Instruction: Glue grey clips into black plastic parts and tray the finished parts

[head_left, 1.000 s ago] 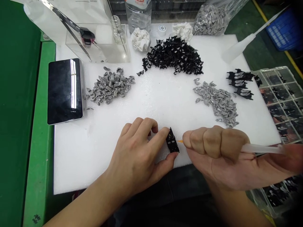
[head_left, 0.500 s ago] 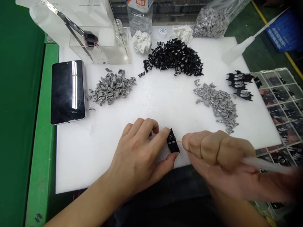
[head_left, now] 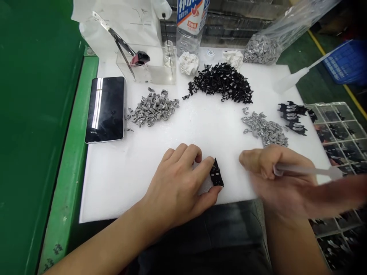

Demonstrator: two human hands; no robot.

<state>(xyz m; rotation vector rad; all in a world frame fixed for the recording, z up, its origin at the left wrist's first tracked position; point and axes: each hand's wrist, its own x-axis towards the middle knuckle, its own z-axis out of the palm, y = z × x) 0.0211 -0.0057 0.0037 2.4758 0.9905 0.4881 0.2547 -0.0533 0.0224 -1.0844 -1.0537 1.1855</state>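
Our left hand [head_left: 179, 183] pinches a small black part [head_left: 216, 177] between forefinger and thumb, standing it on the white pad [head_left: 120, 183] near the front edge. Our right hand [head_left: 275, 179], blurred, closes around a clear dropper [head_left: 306, 170] and sits apart from the part, tip not visible. We judge the step as dosing or gluing the held part. The next move calls for a steady part and a fine tip placement. Beyond lie grey clips [head_left: 265, 128], a second grey heap [head_left: 153, 109], a black heap [head_left: 222, 82], and a phone [head_left: 106, 109].
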